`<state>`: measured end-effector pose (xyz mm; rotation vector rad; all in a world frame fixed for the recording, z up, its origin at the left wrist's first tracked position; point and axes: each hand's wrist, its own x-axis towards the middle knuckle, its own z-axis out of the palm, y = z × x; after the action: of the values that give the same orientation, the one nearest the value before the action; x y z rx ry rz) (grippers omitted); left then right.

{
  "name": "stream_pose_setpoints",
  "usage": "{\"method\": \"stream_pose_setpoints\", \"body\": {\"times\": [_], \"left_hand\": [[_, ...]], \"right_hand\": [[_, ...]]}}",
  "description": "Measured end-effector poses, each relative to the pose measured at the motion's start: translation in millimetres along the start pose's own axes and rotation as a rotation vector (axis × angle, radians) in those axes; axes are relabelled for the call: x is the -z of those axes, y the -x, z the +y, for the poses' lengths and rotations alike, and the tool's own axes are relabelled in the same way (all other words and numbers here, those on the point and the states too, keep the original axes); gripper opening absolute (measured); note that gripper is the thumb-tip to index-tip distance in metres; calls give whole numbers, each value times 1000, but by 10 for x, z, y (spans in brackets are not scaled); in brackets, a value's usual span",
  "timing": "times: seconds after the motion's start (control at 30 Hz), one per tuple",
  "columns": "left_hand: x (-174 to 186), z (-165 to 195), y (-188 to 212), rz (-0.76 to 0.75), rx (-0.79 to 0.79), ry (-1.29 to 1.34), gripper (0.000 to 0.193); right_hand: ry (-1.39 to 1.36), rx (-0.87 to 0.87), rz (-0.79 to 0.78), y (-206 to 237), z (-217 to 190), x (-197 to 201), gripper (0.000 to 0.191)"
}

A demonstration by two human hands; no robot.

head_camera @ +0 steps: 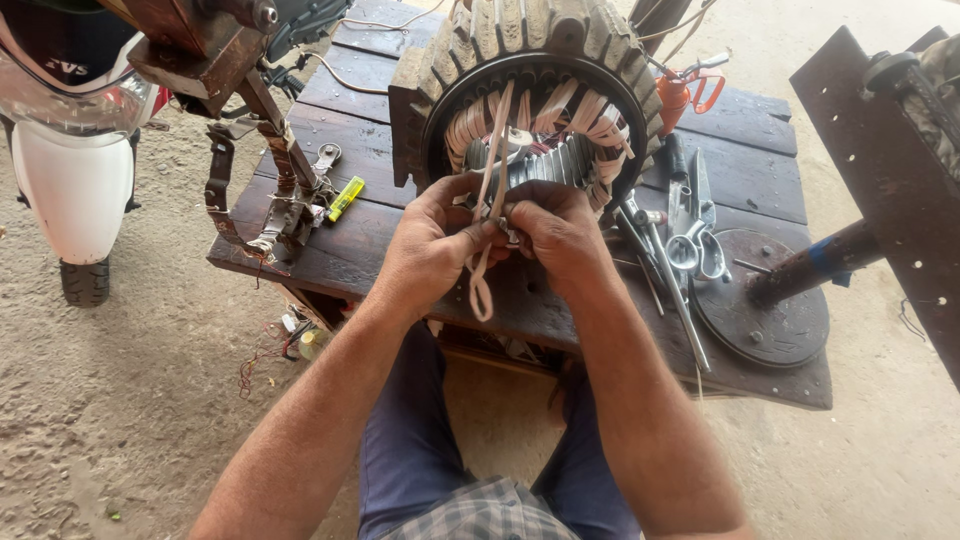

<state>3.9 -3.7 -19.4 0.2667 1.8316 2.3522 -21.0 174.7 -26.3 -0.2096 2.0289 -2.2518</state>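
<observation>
1. Head view: motor stator (540, 90) stands on its side on dark wood tabletop (370, 150), open bore facing the person, white insulation strips sticking out of the slots.
2. L hand (432, 245) just in front of stator's lower rim, fingers pinched on a white strip (487, 220) that runs from the bore down past the hands & ends in a loop.
3. R hand (557, 232) touching L hand, fingers closed on same strip, close to stator opening.
4. Right of stator: scissors (697, 250), long metal tools, round metal disc (765, 310), orange oil can (678, 95).
5. Left of stator: yellow lighter (346, 198), rusty bracket (265, 170); farther left, white scooter (70, 150) on the ground.
</observation>
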Motion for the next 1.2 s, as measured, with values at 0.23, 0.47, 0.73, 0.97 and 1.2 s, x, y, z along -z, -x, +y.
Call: {"method": "stream_pose_setpoints", "body": {"times": [0.23, 0.47, 0.73, 0.97, 1.2], "left_hand": [[0, -54, -85, 52, 0, 38, 24], [-108, 120, -96, 175, -80, -456, 27], [-92, 93, -113, 137, -116, -439, 28], [-65, 96, -121, 131, -93, -473, 26], [41, 43, -87, 113, -178, -340, 21]], "right_hand": [[47, 5, 5, 11, -2, 10, 15], [116, 35, -1, 2, -8, 62, 13], [-64, -29, 127, 8, -43, 7, 19], [-11, 50, 78, -31, -131, -100, 20], [-245, 42, 42, -47, -43, -61, 20]]}}
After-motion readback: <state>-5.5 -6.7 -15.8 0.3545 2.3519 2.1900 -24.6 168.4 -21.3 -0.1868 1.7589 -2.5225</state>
